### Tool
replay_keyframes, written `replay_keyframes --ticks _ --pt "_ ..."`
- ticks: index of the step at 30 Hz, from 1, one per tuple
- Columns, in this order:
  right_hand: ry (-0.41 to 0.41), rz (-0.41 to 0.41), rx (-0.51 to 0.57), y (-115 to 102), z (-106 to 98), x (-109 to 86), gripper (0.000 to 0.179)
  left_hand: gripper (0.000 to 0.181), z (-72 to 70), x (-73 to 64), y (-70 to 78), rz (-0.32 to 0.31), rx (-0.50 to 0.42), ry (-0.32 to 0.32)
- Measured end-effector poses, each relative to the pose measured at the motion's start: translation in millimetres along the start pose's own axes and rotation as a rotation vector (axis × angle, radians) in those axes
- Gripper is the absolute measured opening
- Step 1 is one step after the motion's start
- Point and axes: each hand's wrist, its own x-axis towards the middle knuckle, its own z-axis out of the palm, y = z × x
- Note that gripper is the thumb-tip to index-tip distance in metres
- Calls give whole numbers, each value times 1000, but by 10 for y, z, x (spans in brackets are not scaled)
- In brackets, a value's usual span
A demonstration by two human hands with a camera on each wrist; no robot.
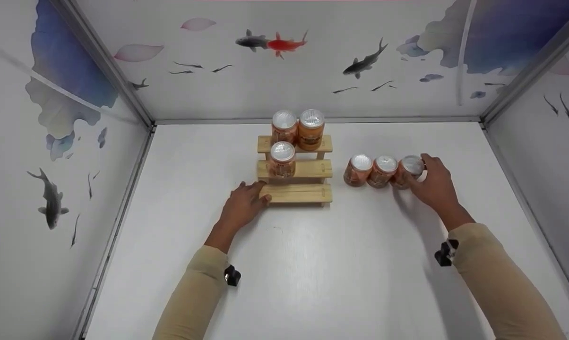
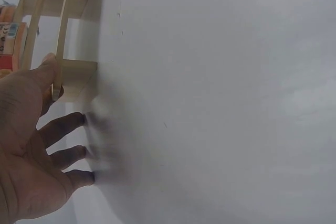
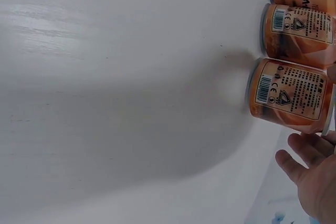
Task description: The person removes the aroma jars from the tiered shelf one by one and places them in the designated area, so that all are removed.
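My left hand (image 1: 243, 204) is at the left end of the lowest step of a three-step wooden rack (image 1: 296, 193). In the left wrist view, its thumb and forefinger pinch the end of that board (image 2: 59, 51), the other fingers spread toward the tabletop. My right hand (image 1: 435, 185) grips the rightmost orange can (image 1: 404, 178) near its silver lid, thumb on one side and fingers on the other. This can stands upright beside two like cans, a middle one (image 1: 382, 175) and a left one (image 1: 357, 174). The right wrist view shows its printed label (image 3: 289, 93) and barcode.
Two orange cans, left (image 1: 284, 130) and right (image 1: 311, 132), stand on the rack's top step. Another can (image 1: 282, 163) is on the middle step, toward the left. The white table (image 1: 313, 274) is bordered by printed panels at the back (image 1: 313, 85) and both sides.
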Motion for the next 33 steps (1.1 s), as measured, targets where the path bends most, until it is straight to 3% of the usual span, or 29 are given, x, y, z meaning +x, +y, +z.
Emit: replay_keyframes --ticks 4,12,22,33 --pt "5 -9 -34 -110 -34 42 80 61 -1 3 1 6 -17 10" --pt "26 -105 -73 -475 4 115 83 61 9 5 -10 14 -27 11" --pt "4 -238 -76 -1026 215 141 81 62 -22 -34 14 13 6 2" --pt "-48 -310 -48 -1552 468 125 80 58 -22 -26 0 23 -20 28"
